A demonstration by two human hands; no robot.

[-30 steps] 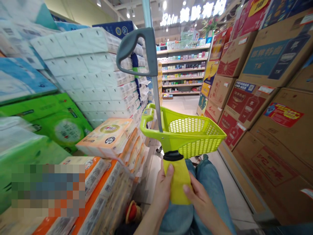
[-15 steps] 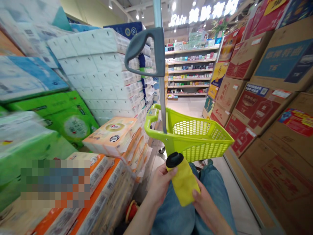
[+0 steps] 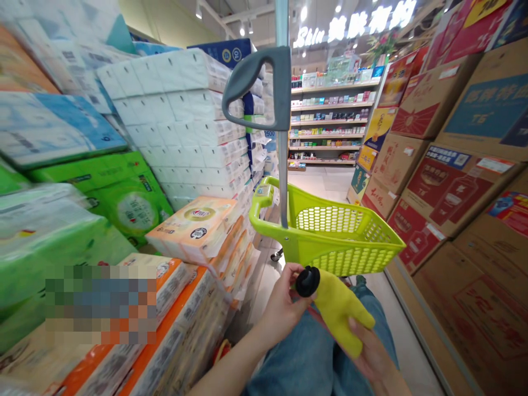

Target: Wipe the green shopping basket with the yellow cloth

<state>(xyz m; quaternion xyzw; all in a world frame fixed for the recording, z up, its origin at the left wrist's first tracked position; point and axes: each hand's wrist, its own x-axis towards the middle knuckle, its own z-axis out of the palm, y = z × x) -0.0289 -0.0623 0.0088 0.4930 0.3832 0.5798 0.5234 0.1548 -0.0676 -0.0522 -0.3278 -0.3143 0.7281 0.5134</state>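
Note:
In front of my lap I hold a tilted yellow cloth sleeve (image 3: 338, 305) with a round black cap (image 3: 308, 281) at its upper left end. The fingers of my left hand (image 3: 286, 302) close around that capped end. My right hand (image 3: 365, 344) pinches the lower right end, where the cloth looks loose and spreads into two corners. Whatever is inside the sleeve is hidden. Just beyond my hands stands a lime-green shopping basket cart (image 3: 330, 247) with a grey pull handle (image 3: 282, 88).
Packs of tissue paper (image 3: 177, 121) rise in stacks on the left, with orange packs (image 3: 192, 225) lower and nearer. Cardboard cartons (image 3: 449, 179) are piled along the right. Goods shelves (image 3: 328, 118) stand at the far end of the aisle floor (image 3: 317, 179).
The yellow sleeve has tipped from nearly upright to a stronger slant, and its lower end has spread out. My left fingers have shifted around the capped end. The view has turned slightly left.

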